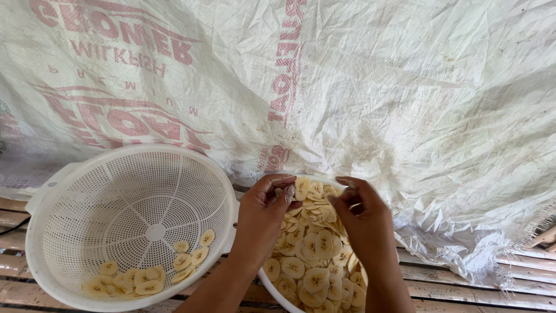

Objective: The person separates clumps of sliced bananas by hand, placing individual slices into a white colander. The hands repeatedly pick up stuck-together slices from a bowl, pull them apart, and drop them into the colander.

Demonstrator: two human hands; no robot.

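You're looking at just one package-type thing here: a big white woven plastic sack (370, 87), opened out flat and taking up the whole upper part of the frame and running down the right side. It's lying crumpled and wrinkled, with some grubby marks on it. The print is showing faded red: blocky lettering and curved swooshy shapes in the upper left, plus a narrow strip of lettering running vertically near the top centre. It's all reading mirrored or upside down from your view. The frayed edge is hanging at the lower right. No signs or screens showing anywhere.
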